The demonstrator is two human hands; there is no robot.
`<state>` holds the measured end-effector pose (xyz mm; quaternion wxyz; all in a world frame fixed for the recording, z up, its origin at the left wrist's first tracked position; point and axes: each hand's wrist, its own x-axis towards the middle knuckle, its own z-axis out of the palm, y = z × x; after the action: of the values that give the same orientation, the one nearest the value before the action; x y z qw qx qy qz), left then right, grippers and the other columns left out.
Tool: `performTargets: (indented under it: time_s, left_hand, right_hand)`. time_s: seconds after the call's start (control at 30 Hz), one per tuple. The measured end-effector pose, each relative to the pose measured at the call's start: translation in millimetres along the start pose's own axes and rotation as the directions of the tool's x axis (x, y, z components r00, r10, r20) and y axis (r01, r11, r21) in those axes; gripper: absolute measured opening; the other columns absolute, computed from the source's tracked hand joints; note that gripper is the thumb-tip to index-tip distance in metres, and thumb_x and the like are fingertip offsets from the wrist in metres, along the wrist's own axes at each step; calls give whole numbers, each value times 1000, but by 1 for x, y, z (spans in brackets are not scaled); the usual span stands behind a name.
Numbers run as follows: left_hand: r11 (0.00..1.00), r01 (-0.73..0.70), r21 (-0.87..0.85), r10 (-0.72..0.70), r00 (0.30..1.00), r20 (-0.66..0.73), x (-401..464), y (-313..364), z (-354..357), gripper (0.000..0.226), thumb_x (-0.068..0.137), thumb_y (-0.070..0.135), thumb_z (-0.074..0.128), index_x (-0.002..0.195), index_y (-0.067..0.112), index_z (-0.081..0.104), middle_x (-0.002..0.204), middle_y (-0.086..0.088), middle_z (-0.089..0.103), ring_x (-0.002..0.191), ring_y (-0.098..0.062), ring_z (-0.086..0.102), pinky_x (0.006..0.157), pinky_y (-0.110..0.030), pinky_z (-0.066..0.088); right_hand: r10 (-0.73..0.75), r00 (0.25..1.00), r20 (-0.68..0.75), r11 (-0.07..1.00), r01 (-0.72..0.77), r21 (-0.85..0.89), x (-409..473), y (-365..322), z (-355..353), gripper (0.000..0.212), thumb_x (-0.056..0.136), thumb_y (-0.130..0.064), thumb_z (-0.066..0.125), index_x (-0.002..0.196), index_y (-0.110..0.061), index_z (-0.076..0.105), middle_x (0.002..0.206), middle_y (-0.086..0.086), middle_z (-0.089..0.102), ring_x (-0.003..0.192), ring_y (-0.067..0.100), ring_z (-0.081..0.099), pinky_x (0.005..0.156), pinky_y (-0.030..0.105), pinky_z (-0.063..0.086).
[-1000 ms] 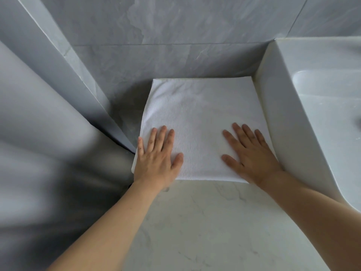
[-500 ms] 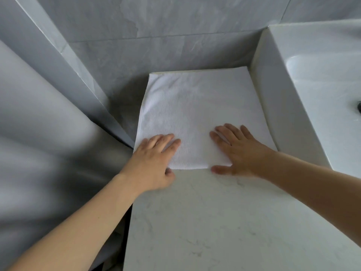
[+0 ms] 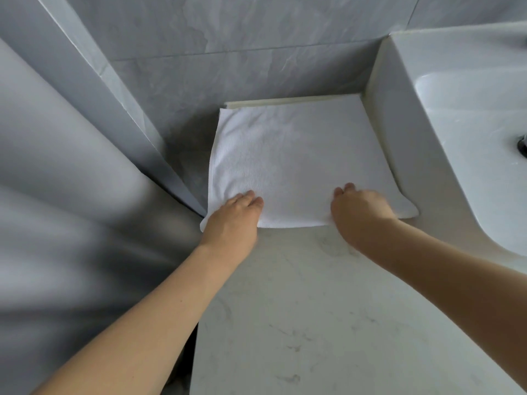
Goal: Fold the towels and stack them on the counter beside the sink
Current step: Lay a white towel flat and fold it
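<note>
A white towel lies flat on the marble counter, pushed into the corner between the tiled wall and the sink. My left hand has its fingers curled over the towel's near left edge and pinches it. My right hand is curled the same way on the near edge, further right. Both thumbs are hidden under the hands. The towel's near right corner sticks out past my right hand.
The white sink rises along the right side of the towel, with a dark drain in its basin. Grey tiled wall stands behind. The counter's left edge drops off beside my left forearm.
Both hands slid back from lying flat on the towel to its near edge, and their fingers have curled onto that edge. The view has tilted slightly.
</note>
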<state>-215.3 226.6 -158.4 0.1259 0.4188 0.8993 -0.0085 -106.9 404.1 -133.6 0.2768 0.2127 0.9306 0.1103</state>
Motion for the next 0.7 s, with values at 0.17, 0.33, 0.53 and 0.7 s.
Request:
performTargets:
  time_s: [0.17, 0.33, 0.53, 0.7]
  left_hand:
    - [998, 45, 49, -57, 959, 278, -19, 3, -32, 23, 84, 1, 44, 87, 15, 63, 86, -3, 60, 71, -20, 55, 56, -31, 42]
    - [988, 149, -28, -101, 785, 611, -27, 4, -65, 21, 88, 5, 35, 70, 15, 37, 68, 2, 37, 57, -14, 32, 51, -27, 23]
    - [992, 112, 59, -125, 926, 355, -2, -24, -94, 15, 89, 20, 49, 75, 15, 51, 83, 0, 55, 69, -15, 51, 55, -28, 34]
    - [989, 126, 75, -134, 984, 113, 37, -49, -79, 11, 92, 22, 49, 97, 14, 55, 106, -3, 52, 98, -25, 48, 74, -34, 38]
  right_hand:
    - [-196, 935, 294, 967, 234, -100, -20, 10, -35, 34, 95, -8, 50, 128, -10, 57, 129, 6, 59, 118, 26, 58, 79, 32, 43]
    - [-227, 790, 569, 936, 338, -96, -33, 16, -47, 37, 91, -2, 55, 128, 1, 57, 133, 16, 55, 117, 29, 55, 88, 32, 41]
    - [-196, 849, 491, 957, 275, -94, -7, 39, -70, 25, 89, -6, 57, 113, -5, 57, 113, 14, 54, 102, 25, 55, 87, 28, 45]
    - [-101, 957, 272, 994, 86, 66, 30, 52, -76, 41, 92, -12, 57, 130, 2, 55, 122, 13, 59, 110, 27, 59, 91, 27, 46]
